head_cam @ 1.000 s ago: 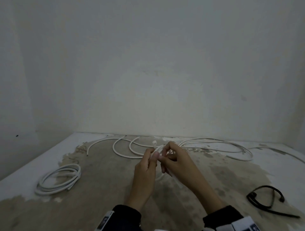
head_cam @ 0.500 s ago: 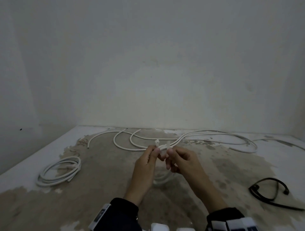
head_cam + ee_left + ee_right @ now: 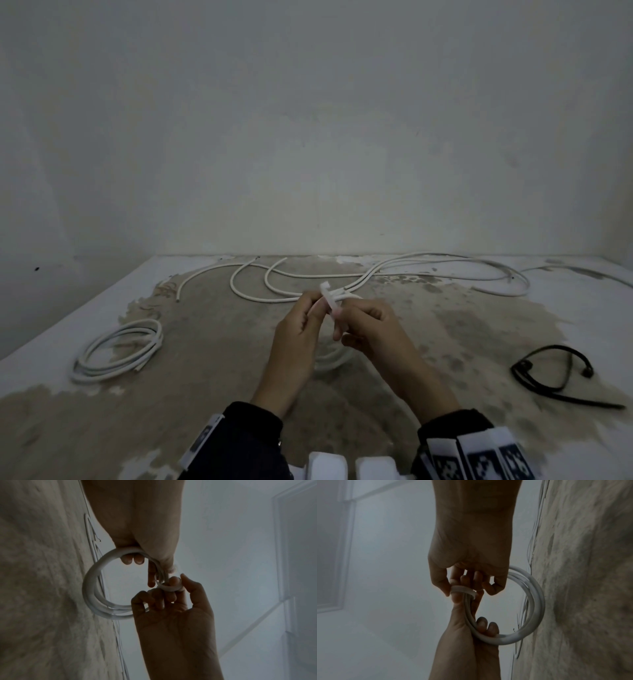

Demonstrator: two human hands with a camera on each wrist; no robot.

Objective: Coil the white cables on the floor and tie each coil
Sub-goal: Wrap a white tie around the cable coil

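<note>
L hand (image 3: 137,524) grips coil (image 3: 92,588), R hand (image 3: 471,550) pinches white tie (image 3: 462,588); head view centre: hands hide most of coil.

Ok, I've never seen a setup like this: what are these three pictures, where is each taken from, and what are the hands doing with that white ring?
There is no machine: a person wears three cameras. The wide picture comes from the head, the two dark ones from each wrist, looking along the hand. The left hand grips a coil of white cable, and the right hand pinches a white tie strip looped around its strands. On the floor lie a finished white coil, loose white cables near the wall, and a black cable on the right.
</note>
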